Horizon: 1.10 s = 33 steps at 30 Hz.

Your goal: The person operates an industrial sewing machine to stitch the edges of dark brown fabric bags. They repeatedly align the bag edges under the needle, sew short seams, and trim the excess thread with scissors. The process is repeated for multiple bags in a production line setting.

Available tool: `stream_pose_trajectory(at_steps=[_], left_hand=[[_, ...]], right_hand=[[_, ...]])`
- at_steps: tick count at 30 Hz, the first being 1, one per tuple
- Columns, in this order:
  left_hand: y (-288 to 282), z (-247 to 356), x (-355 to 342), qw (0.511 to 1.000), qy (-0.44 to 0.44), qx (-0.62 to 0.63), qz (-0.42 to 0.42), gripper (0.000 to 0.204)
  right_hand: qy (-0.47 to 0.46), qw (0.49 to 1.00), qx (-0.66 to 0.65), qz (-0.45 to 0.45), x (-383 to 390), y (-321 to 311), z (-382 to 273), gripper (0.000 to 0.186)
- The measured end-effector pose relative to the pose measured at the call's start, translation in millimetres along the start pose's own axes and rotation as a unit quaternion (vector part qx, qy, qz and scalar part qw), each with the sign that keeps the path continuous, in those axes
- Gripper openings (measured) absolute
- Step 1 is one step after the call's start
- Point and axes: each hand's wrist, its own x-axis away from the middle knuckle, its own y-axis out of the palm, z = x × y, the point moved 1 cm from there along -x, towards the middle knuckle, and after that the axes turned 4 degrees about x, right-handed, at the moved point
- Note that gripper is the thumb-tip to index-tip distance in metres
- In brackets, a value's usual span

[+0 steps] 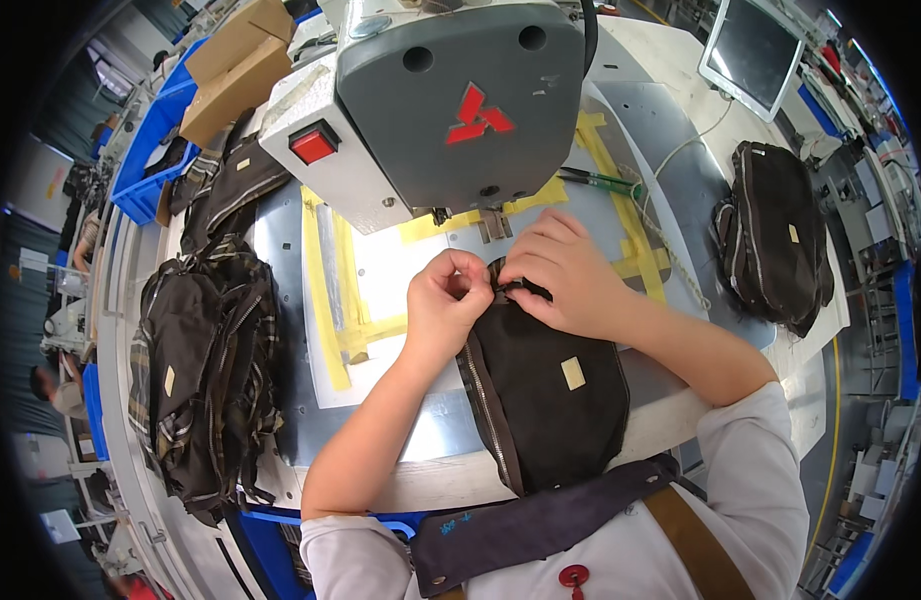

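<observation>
A dark fabric bag piece (pixel 550 390) lies in front of me, with a long metal zipper (pixel 492 420) down its left side and a small cream patch. My left hand (pixel 448 300) pinches the left of its far end between thumb and fingertips. Close beside it, my right hand (pixel 560 272) is closed on a dark folded bit at the same end. The fingertips nearly meet, and they cover most of that edge. Just beyond both hands hangs the grey and white head of a sewing machine (pixel 470 150).
Dark bag pieces form a heap (pixel 205 370) on the left, and another stack (pixel 775 235) lies at the right. Yellow tape (pixel 325 290) marks the work plate. Green-handled scissors (pixel 605 181) rest behind my right hand. A blue bin (pixel 145 185) stands far left, a screen (pixel 752 55) far right.
</observation>
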Motion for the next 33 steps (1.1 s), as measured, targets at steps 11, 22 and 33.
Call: stream_pose_trajectory(at_steps=[11,22,33], left_hand=[[-6.9,7.2,-0.4,0.991,-0.002,-0.011,-0.133,0.016],[13.5,16.8,6.7,0.94,0.236,-0.244,-0.023,0.019],[10.5,10.6,10.9,0.883,0.3,-0.348,-0.088,0.012]], right_hand=[[0.039,0.998,0.04,0.042,6.3,3.1,8.8,0.017],[-0.073,0.986,0.118,0.096,10.4,6.8,3.7,0.009],[0.137,0.978,-0.102,-0.119,-8.6,-10.2,14.1,0.01]])
